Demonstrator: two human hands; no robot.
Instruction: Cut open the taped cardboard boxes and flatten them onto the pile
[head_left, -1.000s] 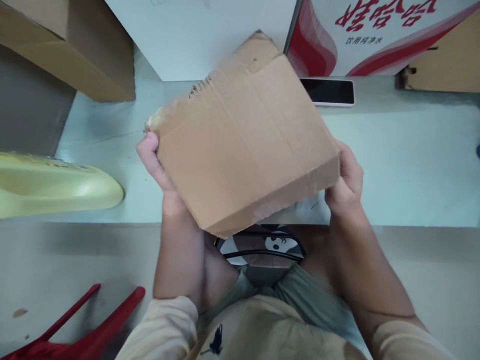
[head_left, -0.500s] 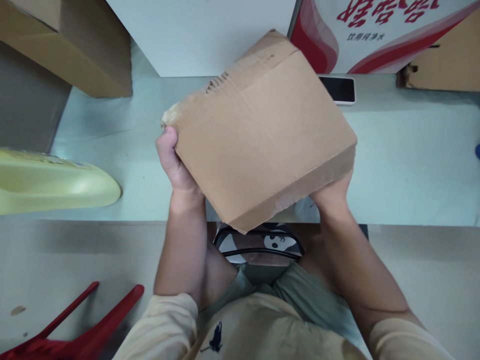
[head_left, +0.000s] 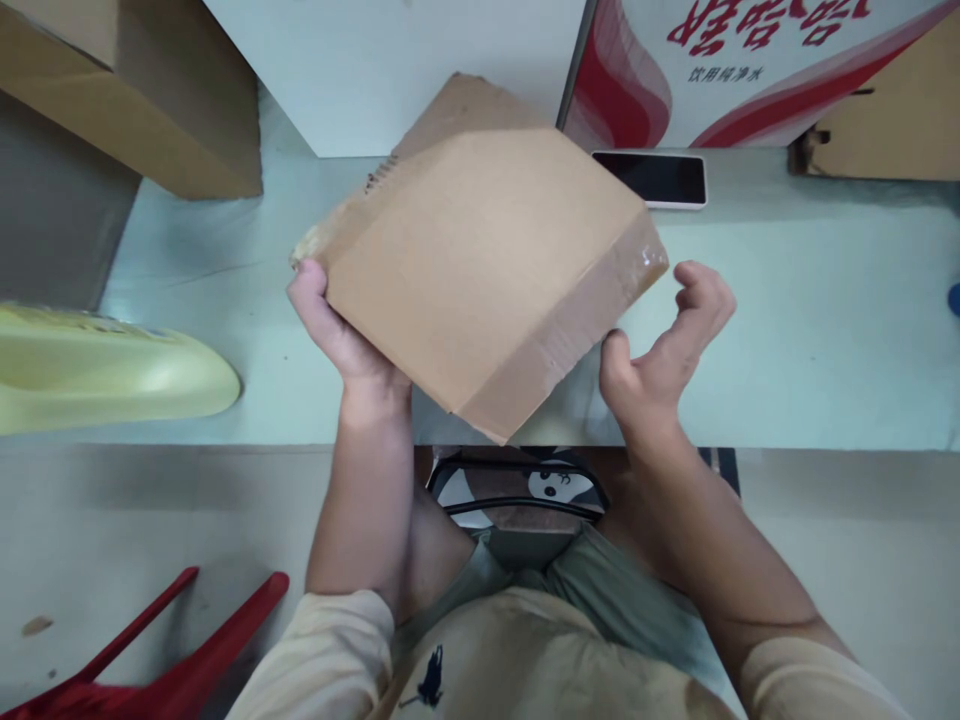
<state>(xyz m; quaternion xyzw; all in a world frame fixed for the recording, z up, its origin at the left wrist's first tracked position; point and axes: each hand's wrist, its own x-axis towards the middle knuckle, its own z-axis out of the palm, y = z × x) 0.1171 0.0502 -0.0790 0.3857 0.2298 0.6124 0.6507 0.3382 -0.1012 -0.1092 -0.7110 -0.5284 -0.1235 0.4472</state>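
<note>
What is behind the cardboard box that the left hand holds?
Behind the cardboard box, the tabletop, a white box and a smartphone are partly visible. Their covered parts, and anything else hidden there, cannot be seen.

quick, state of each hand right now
Left hand: holding the cardboard box at its left side.
Right hand: open, fingers curled, close beside the box; whether it touches cannot be told.

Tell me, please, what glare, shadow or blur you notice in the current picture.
Head view: small glints on the glossy tape at the right end of the cardboard box; head view: soft shadow on the floor below the table; head view: dark print on the box, too slanted and soft to read.
</note>
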